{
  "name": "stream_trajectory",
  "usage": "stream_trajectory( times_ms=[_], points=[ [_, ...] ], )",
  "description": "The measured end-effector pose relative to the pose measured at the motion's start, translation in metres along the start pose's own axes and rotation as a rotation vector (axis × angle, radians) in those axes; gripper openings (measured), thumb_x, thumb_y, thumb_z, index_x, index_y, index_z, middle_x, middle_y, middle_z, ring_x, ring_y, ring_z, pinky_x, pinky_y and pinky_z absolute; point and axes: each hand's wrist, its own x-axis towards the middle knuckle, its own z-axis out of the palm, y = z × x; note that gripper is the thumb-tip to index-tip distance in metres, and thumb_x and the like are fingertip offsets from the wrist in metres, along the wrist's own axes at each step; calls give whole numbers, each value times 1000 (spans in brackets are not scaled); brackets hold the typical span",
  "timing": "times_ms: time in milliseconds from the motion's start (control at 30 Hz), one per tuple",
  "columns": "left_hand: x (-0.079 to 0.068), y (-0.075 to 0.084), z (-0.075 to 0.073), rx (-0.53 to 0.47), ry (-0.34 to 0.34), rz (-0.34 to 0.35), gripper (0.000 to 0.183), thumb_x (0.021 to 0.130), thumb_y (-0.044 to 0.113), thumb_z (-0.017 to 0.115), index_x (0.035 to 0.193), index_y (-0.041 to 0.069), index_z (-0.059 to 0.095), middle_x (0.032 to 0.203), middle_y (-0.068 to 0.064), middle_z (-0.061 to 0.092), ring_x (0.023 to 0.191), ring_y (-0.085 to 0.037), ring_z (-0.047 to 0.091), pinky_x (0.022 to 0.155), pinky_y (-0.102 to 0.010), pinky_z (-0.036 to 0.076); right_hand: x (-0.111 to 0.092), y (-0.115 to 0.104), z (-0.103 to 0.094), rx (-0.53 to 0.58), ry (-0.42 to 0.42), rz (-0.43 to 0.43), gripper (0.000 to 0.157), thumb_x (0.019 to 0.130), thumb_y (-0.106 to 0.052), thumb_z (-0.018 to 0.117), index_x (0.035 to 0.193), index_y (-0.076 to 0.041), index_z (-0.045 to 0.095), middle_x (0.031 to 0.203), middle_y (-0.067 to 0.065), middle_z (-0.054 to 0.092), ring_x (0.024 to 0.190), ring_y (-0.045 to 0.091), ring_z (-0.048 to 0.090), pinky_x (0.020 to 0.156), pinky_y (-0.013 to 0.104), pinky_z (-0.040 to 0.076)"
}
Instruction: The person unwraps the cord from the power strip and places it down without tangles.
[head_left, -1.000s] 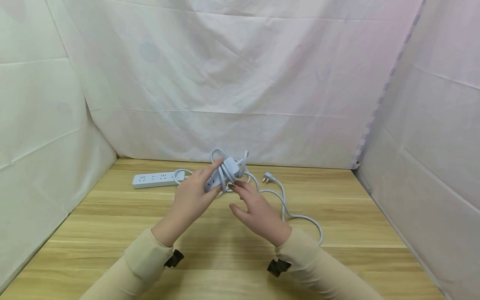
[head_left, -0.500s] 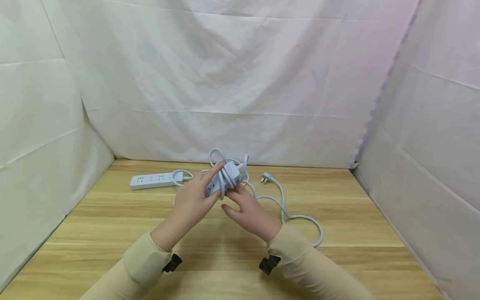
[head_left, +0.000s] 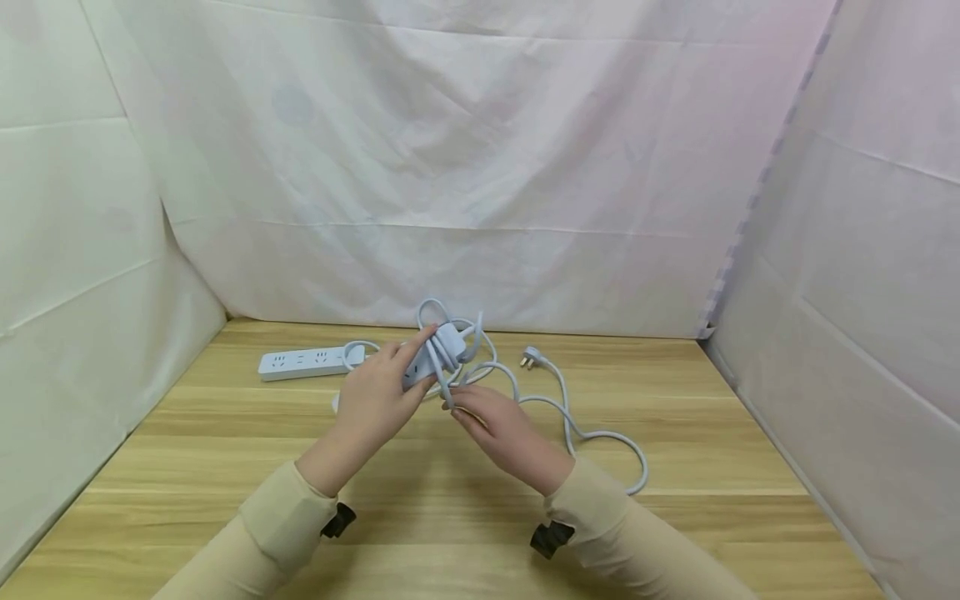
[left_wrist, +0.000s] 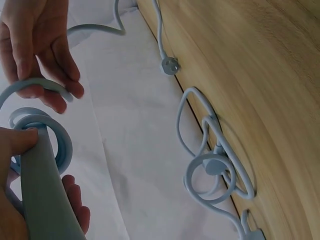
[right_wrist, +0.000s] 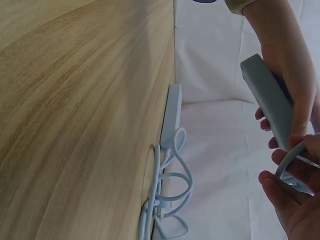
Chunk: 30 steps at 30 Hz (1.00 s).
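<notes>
A white power strip [head_left: 452, 340] with its cord wound round one end is held up above the table by my left hand [head_left: 373, 393]. The thumb and fingers grip it from both sides, and the palm hides its middle. My right hand [head_left: 510, 429] is just to the right and lower, holding a turn of the power cord [head_left: 441, 379] in curled fingers. In the left wrist view that cord [left_wrist: 37, 84] crosses the right hand's fingers, beside the coils [left_wrist: 62, 142] round the strip. The right wrist view shows the strip's plain underside [right_wrist: 272, 102].
A second white power strip [head_left: 307, 362] lies at the back left of the wooden table [head_left: 225, 467]. A three-pin plug [head_left: 531, 357] rests right of the hands, with its loose cord [head_left: 611, 434] curving toward the front. White cloth [head_left: 480, 167] hangs behind and at both sides.
The right hand reached left to the wound cord, then drew a turn of it down toward me, away from the strip. The left hand shifted slightly left with the strip.
</notes>
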Motion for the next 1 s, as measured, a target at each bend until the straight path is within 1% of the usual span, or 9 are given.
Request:
stream_trajectory(
  times_ms=[133,267,433,500,567,667,733,833,1000],
  points=[
    [-1,-4,2,-2,-7,-1,66,84,31,77,143,31,48,96,-9,64,63,-19,55,48,-33,42,-2,-1,-6,-4,24,-24,16,100,-10,55,110,-7,68,112,4,67,108,17,60,93,33,47],
    [-2,-9,5,3,-22,1,68,84,31,77,144,30,46,107,-9,65,67,-23,59,48,-35,43,-4,-3,-14,-19,21,-3,13,99,-9,57,107,-10,66,105,0,66,101,13,60,88,32,48],
    [-3,-11,6,18,-60,-11,72,84,35,76,147,30,42,112,-7,65,71,-25,61,48,-35,43,-4,-6,-24,-59,19,-9,14,96,-5,59,108,-8,66,105,1,67,100,15,61,86,34,49],
    [-3,-12,6,20,-69,-25,72,84,36,76,147,26,42,107,-8,67,69,-24,60,47,-35,42,-3,-6,-27,-74,19,-15,14,96,-6,60,109,-8,66,105,1,67,99,16,61,84,35,49],
    [-4,-12,6,22,-76,-39,72,83,37,76,145,19,42,97,-9,68,66,-23,59,46,-35,41,-2,-6,-30,-94,21,-23,14,96,-6,61,108,-8,66,103,0,67,98,16,61,83,35,49],
    [-5,-13,6,24,-73,-52,69,82,36,77,137,11,44,87,-11,67,61,-22,57,44,-34,39,-1,-6,-35,-123,34,-46,12,95,-6,62,106,-7,67,100,-1,66,94,17,61,80,35,48],
    [-6,-13,6,24,-75,-53,65,82,36,77,133,10,45,86,-12,68,59,-22,56,43,-33,39,0,-5,-37,-132,46,-65,11,95,-6,62,105,-6,67,99,0,66,92,17,60,79,35,48],
    [-8,-13,7,20,-81,-51,62,82,35,78,130,10,49,89,-12,69,59,-21,56,44,-33,39,2,-3,-40,-136,65,-86,11,95,-5,61,104,-4,67,98,2,65,88,16,59,75,33,48],
    [-10,-12,7,18,-84,-37,65,80,37,79,134,13,49,91,-11,69,57,-20,55,44,-33,38,5,-2,-47,-156,96,-104,11,95,-4,62,104,-4,68,96,2,65,86,16,59,73,32,49]
  ],
)
